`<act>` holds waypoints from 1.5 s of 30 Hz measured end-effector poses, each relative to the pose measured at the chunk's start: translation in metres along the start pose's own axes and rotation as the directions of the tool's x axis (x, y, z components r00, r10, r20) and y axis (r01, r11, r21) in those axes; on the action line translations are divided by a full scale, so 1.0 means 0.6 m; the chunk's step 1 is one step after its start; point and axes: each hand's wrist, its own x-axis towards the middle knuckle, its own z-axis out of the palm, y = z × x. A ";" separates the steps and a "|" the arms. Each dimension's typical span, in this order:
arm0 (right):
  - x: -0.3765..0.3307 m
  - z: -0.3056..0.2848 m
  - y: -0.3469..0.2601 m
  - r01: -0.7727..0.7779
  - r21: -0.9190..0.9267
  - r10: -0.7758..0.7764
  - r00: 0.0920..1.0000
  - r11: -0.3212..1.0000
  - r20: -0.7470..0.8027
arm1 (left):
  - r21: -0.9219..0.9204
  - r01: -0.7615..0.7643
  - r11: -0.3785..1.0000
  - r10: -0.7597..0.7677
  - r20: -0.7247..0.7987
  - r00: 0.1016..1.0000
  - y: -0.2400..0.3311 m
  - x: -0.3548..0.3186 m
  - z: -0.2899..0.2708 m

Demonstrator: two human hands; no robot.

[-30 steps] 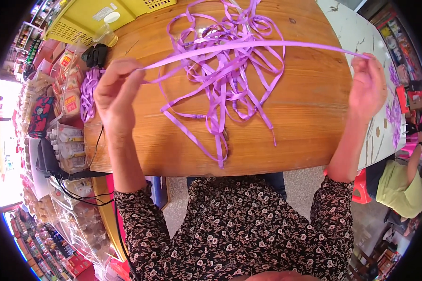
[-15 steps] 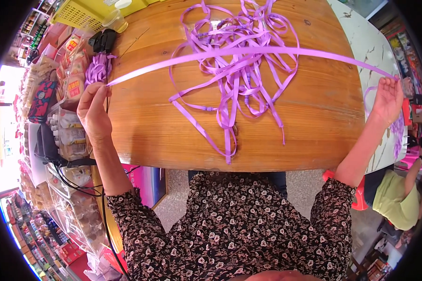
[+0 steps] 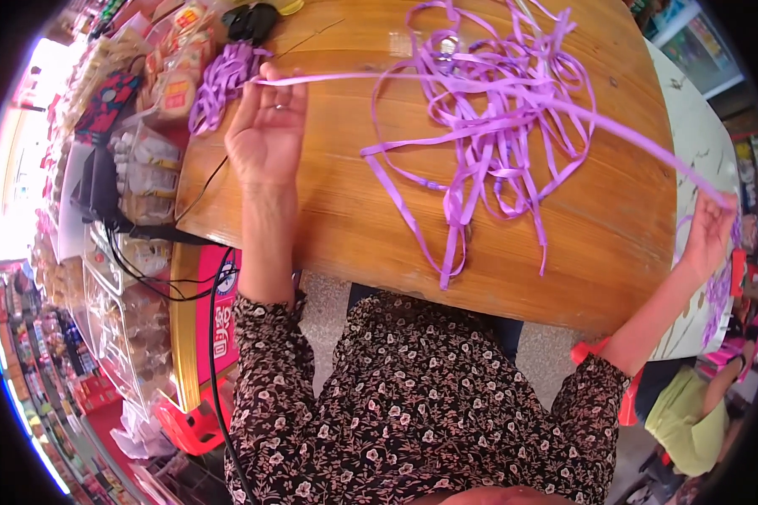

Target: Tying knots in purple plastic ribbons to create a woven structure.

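A long purple ribbon [image 3: 640, 141] stretches across in front of me, above the wooden table. Its left part is pinched at the fingertips of my left hand [image 3: 268, 139], palm turned up, close to a bundle of purple ribbon [image 3: 226, 82] at the table's left edge. Over by the white marbled surface, my right hand [image 3: 709, 237] is closed on the other part of the same ribbon. Beneath the stretched length lies a loose, tangled pile of purple ribbon [image 3: 459, 195]. More purple ribbon [image 3: 717, 295] hangs beyond my right hand.
The wooden table [image 3: 345, 202] has a curved front edge. A white marbled table [image 3: 697, 118] adjoins it on the right. Packaged goods [image 3: 147, 156], a black strap and cables [image 3: 143, 273] crowd the left. A person in a yellow-green top [image 3: 689, 421] is at the lower right.
The view has shifted, so the table and pile appear farther right. My left hand has moved away from me and inward, its palm now turned up. The ribbon's left part now looks narrower.
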 end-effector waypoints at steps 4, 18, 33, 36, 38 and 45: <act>-0.002 0.022 0.015 -0.039 0.046 0.036 0.997 0.998 0.071 | 0.162 0.047 0.986 -0.078 0.189 0.979 -0.022 -0.008 0.013; -0.124 0.137 0.291 0.213 -0.919 0.293 0.903 0.331 0.315 | 0.746 0.047 0.665 -0.215 0.131 0.968 -0.154 -0.122 0.082; -0.143 0.172 0.352 0.568 -0.773 0.535 0.576 0.282 0.618 | 0.761 0.120 0.638 -0.487 0.278 0.828 -0.193 -0.164 0.097; -0.149 0.173 0.349 0.588 -0.767 0.511 0.591 0.258 0.625 | 0.758 0.146 0.636 -0.524 0.285 0.802 -0.193 -0.159 0.095; -0.149 0.171 0.348 0.586 -0.772 0.504 0.603 0.245 0.618 | 0.753 0.159 0.639 -0.517 0.268 0.813 -0.195 -0.161 0.097; -0.144 0.162 0.343 0.632 -0.757 0.505 0.604 0.168 0.617 | 0.767 0.155 0.623 -0.509 0.247 0.825 -0.200 -0.158 0.100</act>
